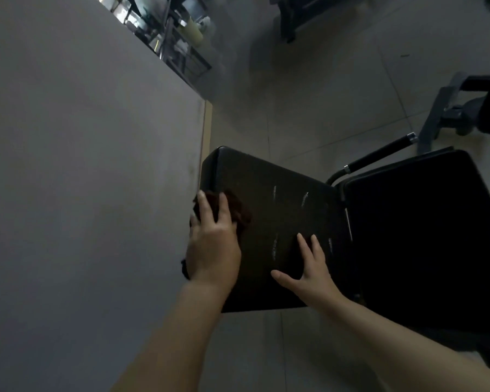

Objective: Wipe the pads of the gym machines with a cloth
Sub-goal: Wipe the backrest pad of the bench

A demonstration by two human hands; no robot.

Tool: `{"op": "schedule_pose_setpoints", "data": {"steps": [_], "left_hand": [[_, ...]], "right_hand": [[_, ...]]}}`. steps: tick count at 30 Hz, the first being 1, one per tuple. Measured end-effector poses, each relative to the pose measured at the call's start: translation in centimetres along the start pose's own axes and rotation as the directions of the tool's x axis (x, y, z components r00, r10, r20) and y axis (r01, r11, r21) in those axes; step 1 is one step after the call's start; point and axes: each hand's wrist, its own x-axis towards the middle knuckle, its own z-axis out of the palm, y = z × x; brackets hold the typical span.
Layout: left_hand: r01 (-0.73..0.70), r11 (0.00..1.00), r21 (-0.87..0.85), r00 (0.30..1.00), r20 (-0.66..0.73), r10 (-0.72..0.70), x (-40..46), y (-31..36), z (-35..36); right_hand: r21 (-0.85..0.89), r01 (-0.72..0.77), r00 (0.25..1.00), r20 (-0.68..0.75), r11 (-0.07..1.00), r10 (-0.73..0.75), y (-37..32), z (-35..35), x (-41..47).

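Observation:
A black padded back pad (269, 199) of a gym bench fills the middle of the view, with a second black seat pad (416, 239) to its right. My left hand (212, 244) lies flat with spread fingers on a dark brown cloth (235, 207), pressing it against the pad's left edge. My right hand (311, 267) rests on the lower middle of the same pad, fingers straight and thumb spread. A few pale scuff marks (275, 247) show on the pad between and above my hands.
A grey wall (82, 165) stands close on the left, almost touching the pad. A black handle bar with a chrome tip (385, 154) sticks out behind the seat. Another machine's grey frame (447, 111) stands at the right on the tiled floor (309, 94).

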Motion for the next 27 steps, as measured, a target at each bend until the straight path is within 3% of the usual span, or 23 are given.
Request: {"op": "schedule_pose_setpoints", "data": {"steps": [4,7,12,16,20,27], "left_hand": [[-0.073,0.98,-0.182,0.996,0.04,0.082,6.8,0.0,-1.8],[-0.11,0.952,-0.286,0.991,0.037,0.125,6.5,-0.9,-1.8],[-0.174,0.959,-0.222,0.983,-0.098,0.156,-2.2,-2.1,0.3],[-0.169,0.971,-0.17,0.984,-0.084,0.156,-6.9,-2.8,1.6],[-0.12,0.992,-0.045,0.992,-0.039,0.118,-3.5,-1.3,0.9],[-0.062,0.979,0.194,0.997,-0.036,0.07,9.5,2.6,-0.2]], "right_hand": [[0.03,0.003,0.999,0.039,1.0,-0.004,0.3,-0.3,-0.1],[0.025,0.016,0.999,0.044,1.0,-0.017,0.5,-0.2,0.0],[0.007,0.033,0.999,0.01,0.999,-0.033,0.9,0.1,0.0],[-0.003,0.023,1.0,0.014,1.0,-0.023,0.8,0.2,0.1],[-0.009,0.021,0.999,0.024,1.0,-0.021,0.7,0.1,0.0],[-0.001,0.03,0.999,0.021,1.0,-0.03,0.6,0.0,-0.2]]}}
